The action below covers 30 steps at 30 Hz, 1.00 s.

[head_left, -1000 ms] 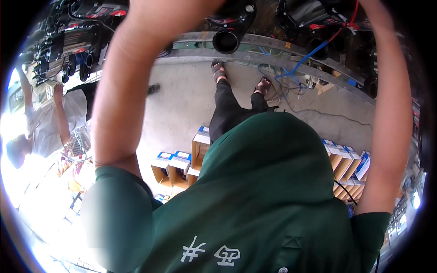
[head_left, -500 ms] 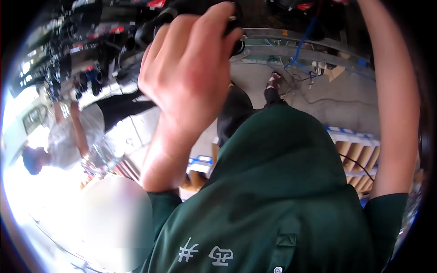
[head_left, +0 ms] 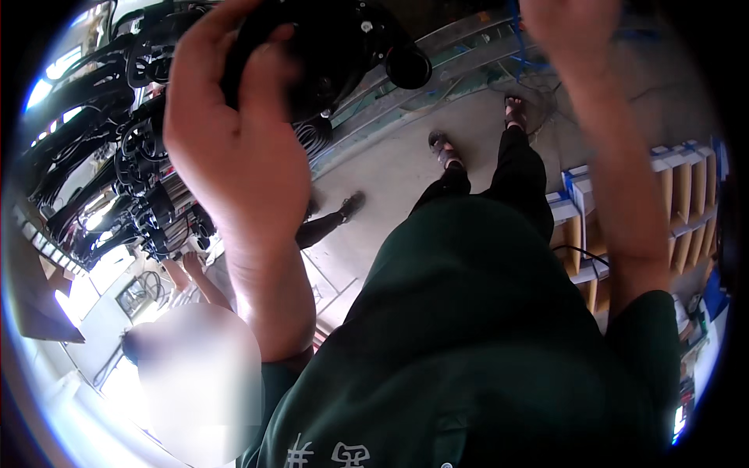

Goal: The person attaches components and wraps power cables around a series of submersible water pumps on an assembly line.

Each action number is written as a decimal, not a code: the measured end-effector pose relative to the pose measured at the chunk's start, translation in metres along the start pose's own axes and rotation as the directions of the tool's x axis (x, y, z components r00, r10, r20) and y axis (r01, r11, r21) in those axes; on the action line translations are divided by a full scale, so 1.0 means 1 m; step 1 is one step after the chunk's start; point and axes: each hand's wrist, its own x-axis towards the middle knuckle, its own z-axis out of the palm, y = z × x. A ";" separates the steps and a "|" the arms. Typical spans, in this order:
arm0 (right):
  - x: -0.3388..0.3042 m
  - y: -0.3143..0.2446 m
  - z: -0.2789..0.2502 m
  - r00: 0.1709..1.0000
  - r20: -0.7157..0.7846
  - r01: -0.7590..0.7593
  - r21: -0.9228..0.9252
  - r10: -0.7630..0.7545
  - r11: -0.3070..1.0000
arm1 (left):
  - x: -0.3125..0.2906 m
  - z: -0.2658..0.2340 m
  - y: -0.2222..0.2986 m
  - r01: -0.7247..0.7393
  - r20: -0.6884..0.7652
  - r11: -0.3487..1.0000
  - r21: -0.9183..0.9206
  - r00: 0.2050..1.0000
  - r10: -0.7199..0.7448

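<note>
At the upper left my left hand [head_left: 234, 117] is raised, its fingers and thumb curled round a bulky black assembly [head_left: 335, 54]. That assembly has small bright screw heads and a short round tube-like end [head_left: 408, 67] on its right; its exact kind does not show. The fingertips are partly hidden and blurred against the black. Far to the right, my right hand [head_left: 569, 27] is smeared by motion at the upper edge, its fingers cut off or blurred. A blue cable [head_left: 518, 35] hangs just left of it.
A metal rail [head_left: 460, 35] runs behind the black assembly. Rows of black cabled assemblies [head_left: 86, 148] hang at the left. A co-worker's hands [head_left: 187, 269] are below them, a foot [head_left: 353, 206] nearby. Cardboard-divided shelving [head_left: 679, 195] stands right.
My view has turned, and the rail now slants. My left hand has shifted left with more of the black assembly showing. My right hand has come into view at the top.
</note>
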 end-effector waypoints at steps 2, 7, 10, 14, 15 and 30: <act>-0.083 -0.023 0.001 0.898 0.119 -0.428 0.015 0.423 0.904 | 0.009 -0.007 -0.011 -0.117 0.063 0.993 -0.018 0.991 0.117; -0.199 -0.033 0.057 0.464 0.213 -0.884 0.162 0.859 0.438 | 0.001 -0.002 -0.006 -0.238 0.110 0.971 -0.023 0.965 0.239; -0.216 -0.025 0.085 0.343 0.257 -0.924 0.268 0.904 0.274 | -0.017 -0.006 -0.014 -0.263 0.080 0.963 -0.063 0.960 0.268; -0.180 -0.018 0.101 0.214 0.381 -0.962 0.242 0.899 0.126 | -0.066 -0.002 -0.019 -0.155 0.023 0.982 -0.108 0.987 0.158; -0.180 -0.014 0.101 0.208 0.414 -0.969 0.213 0.886 0.128 | -0.073 -0.003 -0.019 -0.133 0.031 0.986 -0.105 0.990 0.136; -0.154 0.004 0.102 0.339 0.594 -0.901 -0.019 0.730 0.434 | -0.112 -0.006 -0.032 -0.144 -0.072 0.983 -0.117 0.988 0.136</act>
